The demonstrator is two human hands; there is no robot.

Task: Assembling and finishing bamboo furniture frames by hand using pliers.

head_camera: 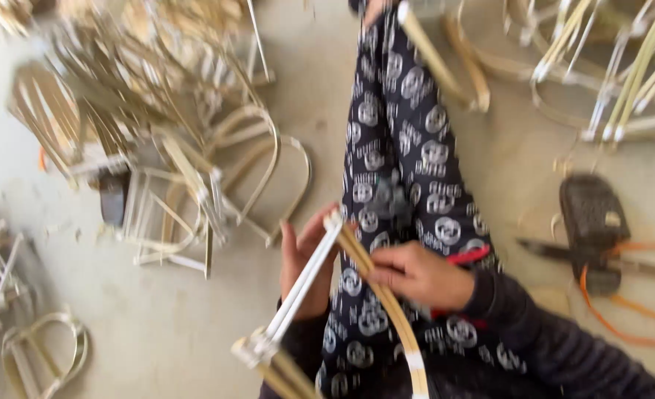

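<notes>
Left hand (307, 267): fingers (289, 244) curling up behind a white-wrapped rod (303, 284), holding it from underneath. Right hand (418, 275): fingers (387, 275) pinching narrow onto a bent bamboo strip (387, 303), thumb side pressing against it. Rod and strip meeting at a taped corner (335, 220) just above the left hand, forming a bamboo frame (364, 266) lying across the lap, over dark trousers (405, 162) printed with pale round marks. Lower end of the rod ending in another taped joint (252, 347) near the bottom edge. Strip curving downward, tan, with a white band low on it. A red item (466, 256) showing just behind the right hand; too blurred to identify. Dark sleeve (542, 332) covering the right forearm.

Further out, to the left: a heap of finished bamboo frames (157, 148) sprawling on the floor (120, 318), looped and straight pieces tangling together, well apart from the hands. More frames (39, 355) lying at the lower left. At the upper right, another pile of pale bamboo strips (623, 66). To the right, a dark sandal (592, 222) resting on the floor, with an orange cord (623, 325) looping around it and a long dark tool (623, 264) lying beside. Floor looking like bare grey concrete, dusty, littered with shavings. Whole view blurring with motion.
</notes>
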